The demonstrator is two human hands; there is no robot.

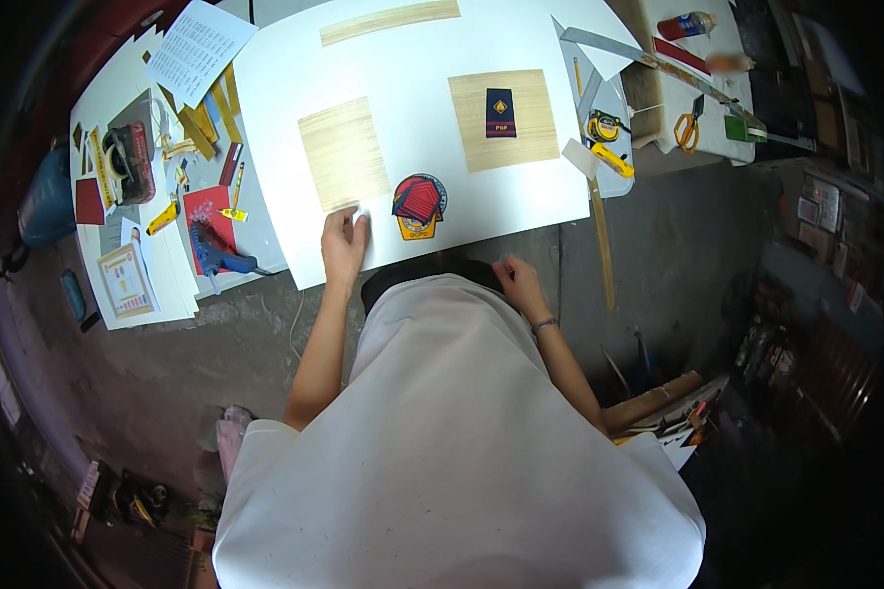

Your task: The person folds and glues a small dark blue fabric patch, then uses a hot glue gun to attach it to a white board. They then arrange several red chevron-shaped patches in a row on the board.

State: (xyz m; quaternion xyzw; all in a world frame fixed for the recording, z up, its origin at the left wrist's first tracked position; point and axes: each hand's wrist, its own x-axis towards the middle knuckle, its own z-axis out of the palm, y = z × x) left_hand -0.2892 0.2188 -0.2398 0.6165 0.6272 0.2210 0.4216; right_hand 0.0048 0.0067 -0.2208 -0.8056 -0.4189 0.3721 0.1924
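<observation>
My left hand [343, 247] is at the near edge of a large white board [413, 108], just below a square wood-grain piece [346, 152]. Its fingers are bent toward the thumb, and a small pale bit shows at the tips, too small to name. To its right lie layered cut-out emblems [419, 204] in red, blue and yellow. My right hand [524, 288] is off the board, beside my body, its fingers curled; what they hold, if anything, is hidden. A second wood-grain square [465, 118] bears a dark blue rectangular patch [501, 113] with a gold symbol.
A wood-grain strip [391, 22] lies at the far edge. On the left are a blue glue gun [216, 253], a yellow cutter [163, 218] and a printed sheet [200, 49]. On the right are a tape measure [602, 126], another yellow cutter [613, 160], a metal ruler [648, 61] and orange-handled scissors [689, 128].
</observation>
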